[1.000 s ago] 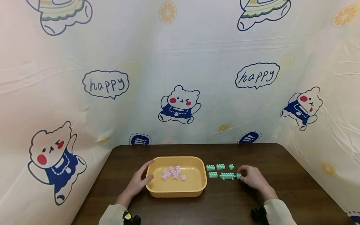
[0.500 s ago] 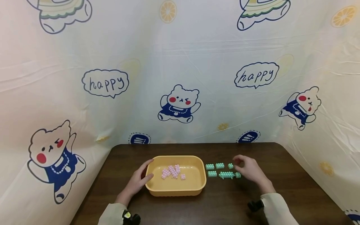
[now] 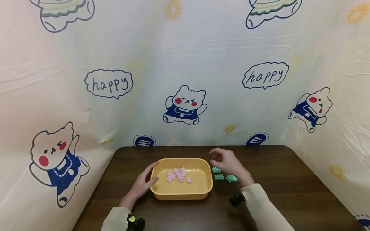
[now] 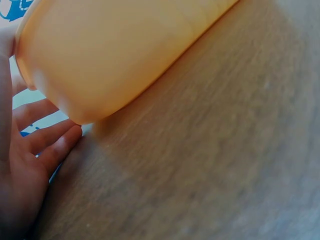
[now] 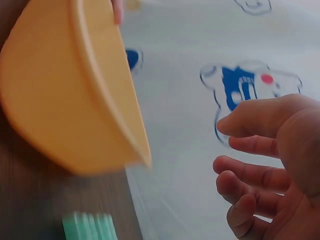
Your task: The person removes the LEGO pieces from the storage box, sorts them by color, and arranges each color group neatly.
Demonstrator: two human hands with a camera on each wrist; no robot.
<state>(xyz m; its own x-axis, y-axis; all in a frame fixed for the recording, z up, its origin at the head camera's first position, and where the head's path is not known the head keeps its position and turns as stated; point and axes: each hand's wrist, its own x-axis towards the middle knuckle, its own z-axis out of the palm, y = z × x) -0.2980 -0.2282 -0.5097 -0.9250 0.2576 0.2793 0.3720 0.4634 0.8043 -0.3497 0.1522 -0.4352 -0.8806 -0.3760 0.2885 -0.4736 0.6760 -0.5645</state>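
A yellow plastic tub [image 3: 181, 196] stands on the table. My left hand [image 3: 141, 183] holds its left end, thumb over the rim and fingers against the outer wall; these fingers [image 4: 52, 132] also show in the left wrist view. Inside lie several pink toy building bricks [image 3: 178, 175]. My right hand [image 3: 228, 162] hovers beyond the tub's right end, fingers loosely bent with nothing between them, as the right wrist view of the hand [image 5: 270, 170] confirms. Green building bricks [image 3: 218, 177] lie right of the tub, below that hand; the hand and forearm hide others.
The dark wooden table [image 3: 185, 216] runs up to a pale printed curtain [image 3: 185, 64] that hangs behind and at both sides. Each wrist wears a black camera [image 3: 237, 200].
My right hand has left the small green brick at the row's right end and moved left and away from me, to the tub's right end. My left hand stays at the tub.
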